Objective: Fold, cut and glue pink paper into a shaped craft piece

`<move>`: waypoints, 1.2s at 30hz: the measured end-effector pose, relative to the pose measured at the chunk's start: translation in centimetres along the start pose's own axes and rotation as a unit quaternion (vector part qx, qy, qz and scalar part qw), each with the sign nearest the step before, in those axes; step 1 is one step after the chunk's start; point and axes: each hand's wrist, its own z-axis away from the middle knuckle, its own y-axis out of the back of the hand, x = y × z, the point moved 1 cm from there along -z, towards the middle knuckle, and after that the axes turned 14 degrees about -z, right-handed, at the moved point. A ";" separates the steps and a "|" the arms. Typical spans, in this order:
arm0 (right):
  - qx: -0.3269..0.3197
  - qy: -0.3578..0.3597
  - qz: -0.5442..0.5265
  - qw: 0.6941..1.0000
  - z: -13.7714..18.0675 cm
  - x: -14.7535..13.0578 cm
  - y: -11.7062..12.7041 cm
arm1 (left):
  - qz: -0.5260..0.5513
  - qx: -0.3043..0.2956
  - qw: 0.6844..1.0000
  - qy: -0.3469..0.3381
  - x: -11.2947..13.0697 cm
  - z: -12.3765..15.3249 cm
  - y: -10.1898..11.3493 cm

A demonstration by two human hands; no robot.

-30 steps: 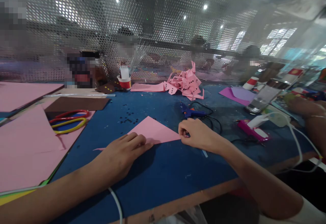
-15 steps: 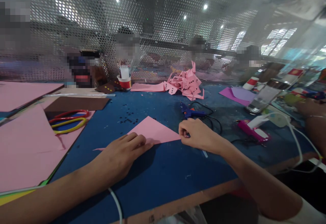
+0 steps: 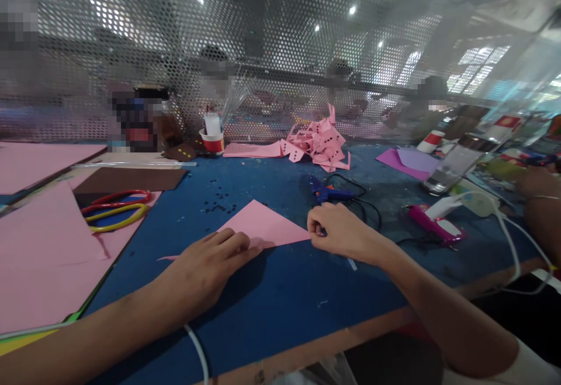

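A piece of pink paper [image 3: 262,224], folded into a triangle, lies on the blue table in front of me. My left hand [image 3: 221,259] rests on its left part with curled fingers, thumb along the lower edge; the paper beneath is hidden. A thin pink tip pokes out left of that hand. At the right corner, my right hand [image 3: 333,227] is closed in a pinch on the paper. Just beyond my right hand sits a blue glue gun [image 3: 328,191] with a black cord. Small black dots [image 3: 221,203] are scattered behind the paper.
Pink sheets [image 3: 39,268] and scissors with red and yellow handles [image 3: 118,210] are at left. Toward the back stand a paper cup [image 3: 213,142] and a heap of pink cutouts [image 3: 319,142]. A magenta glue gun [image 3: 436,224] and a co-worker's arm [image 3: 543,198] are at right.
The view has shifted very slightly. Both hands keep their places on the pink paper, with no other visible change.
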 end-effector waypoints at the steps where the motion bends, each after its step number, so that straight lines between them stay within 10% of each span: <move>1: 0.002 0.001 0.000 1.000 0.0 0.0 0.0 | 0.000 -0.001 1.000 0.000 0.0 0.0 0.0; 36: 0.011 -0.019 0.014 1.000 0.3 -0.5 0.1 | -0.003 -0.002 1.000 -0.002 0.0 0.0 0.0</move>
